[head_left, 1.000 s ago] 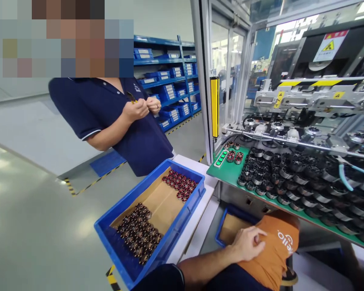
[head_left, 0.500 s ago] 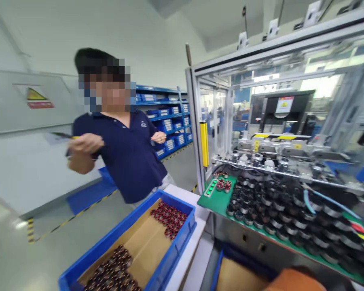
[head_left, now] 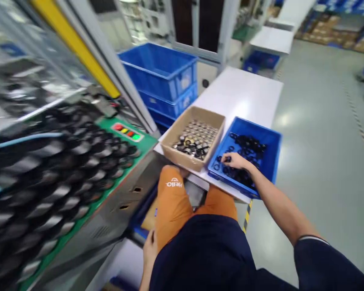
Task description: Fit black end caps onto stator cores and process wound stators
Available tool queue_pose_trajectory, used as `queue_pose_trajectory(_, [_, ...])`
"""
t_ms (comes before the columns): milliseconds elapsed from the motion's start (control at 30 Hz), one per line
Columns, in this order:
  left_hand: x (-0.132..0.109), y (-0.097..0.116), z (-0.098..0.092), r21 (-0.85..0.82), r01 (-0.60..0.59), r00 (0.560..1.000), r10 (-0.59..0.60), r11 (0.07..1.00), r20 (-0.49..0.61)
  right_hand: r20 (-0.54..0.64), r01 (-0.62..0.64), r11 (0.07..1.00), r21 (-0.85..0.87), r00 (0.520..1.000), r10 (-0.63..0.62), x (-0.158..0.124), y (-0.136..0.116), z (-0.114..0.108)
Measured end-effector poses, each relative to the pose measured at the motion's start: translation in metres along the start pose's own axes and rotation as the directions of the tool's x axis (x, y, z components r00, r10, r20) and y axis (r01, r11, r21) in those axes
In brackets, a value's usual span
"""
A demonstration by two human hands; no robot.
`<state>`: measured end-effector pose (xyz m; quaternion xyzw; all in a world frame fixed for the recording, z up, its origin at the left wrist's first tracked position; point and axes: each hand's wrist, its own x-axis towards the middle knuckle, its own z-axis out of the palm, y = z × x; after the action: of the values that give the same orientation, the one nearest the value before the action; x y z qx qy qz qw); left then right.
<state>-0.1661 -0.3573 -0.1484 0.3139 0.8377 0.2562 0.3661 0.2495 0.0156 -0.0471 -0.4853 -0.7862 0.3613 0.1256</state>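
Note:
My right hand [head_left: 234,160] reaches into a blue bin [head_left: 274,161], its fingers closed in a pinch on a small black ring [head_left: 227,159]. Loose black rings [head_left: 248,143] lie heaped around it in the bin. My left hand [head_left: 150,246] hangs low beside my left thigh; its fingers are blurred and partly hidden, so their state is unclear. To the left of the bin stands a cardboard box [head_left: 182,159] of small round metallic parts [head_left: 197,135], with several darker ones at its near end.
At left, a machine's green bench [head_left: 148,142] carries rows of black and silver cylindrical parts [head_left: 79,173] and a button panel [head_left: 126,132]. Stacked blue crates [head_left: 182,81] stand behind the cardboard box. A white table [head_left: 261,87] supports box and bin. A yellow bar [head_left: 79,44] slants at upper left.
My view has swung right and down, from a co-worker and a bin of red and copper-coloured parts to the table at the machine's other side. Both my hands now show.

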Motion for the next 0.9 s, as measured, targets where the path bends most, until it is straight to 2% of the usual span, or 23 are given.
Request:
queue_pose_trajectory(67, [0.004, 0.019, -0.005, 0.004, -0.070, 0.997, 0.070, 0.998, -0.043, 0.008, -0.088, 0.996, 0.028, 0.996, 0.088, -0.019, 0.026, -0.002])
queue_pose_trajectory(133, [0.005, 0.050, -0.009, -0.015, -0.171, 0.981, 0.169, 0.985, -0.098, 0.001, -0.114, 0.991, 0.064, 0.993, 0.115, -0.019, 0.033, -0.001])
queue_pose_trajectory(200, [0.010, 0.090, -0.011, -0.039, -0.305, 0.944, 0.296, 0.952, -0.147, -0.009, -0.112, 0.987, 0.111, 0.993, 0.114, -0.012, 0.032, 0.000])
queue_pose_trajectory(333, [0.028, 0.185, 0.000, -0.043, -0.583, 0.805, 0.569, 0.812, -0.168, 0.034, -0.111, 0.966, 0.232, 0.994, 0.106, -0.009, 0.029, 0.003])
queue_pose_trajectory(467, [0.058, 0.271, 0.023, -0.011, -0.764, 0.646, 0.763, 0.646, -0.018, 0.080, -0.102, 0.940, 0.325, 0.994, 0.080, -0.016, 0.029, 0.006])
queue_pose_trajectory(533, [0.078, 0.302, 0.032, 0.027, -0.799, 0.601, 0.795, 0.601, 0.080, 0.072, -0.101, 0.931, 0.350, 0.994, 0.080, -0.017, 0.028, 0.006])
queue_pose_trajectory(733, [0.136, 0.378, 0.052, 0.196, -0.816, 0.578, 0.745, 0.544, 0.335, -0.018, -0.057, 0.939, 0.338, 0.998, 0.067, -0.016, 0.024, 0.002])
queue_pose_trajectory(800, [0.153, 0.409, 0.068, 0.255, -0.830, 0.557, 0.718, 0.496, 0.416, -0.049, -0.046, 0.945, 0.323, 0.997, 0.065, -0.017, 0.021, 0.000])
queue_pose_trajectory(900, [0.174, 0.455, 0.106, 0.328, -0.857, 0.515, 0.661, 0.397, 0.546, -0.083, -0.041, 0.953, 0.301, 0.994, 0.069, -0.019, 0.018, -0.003])
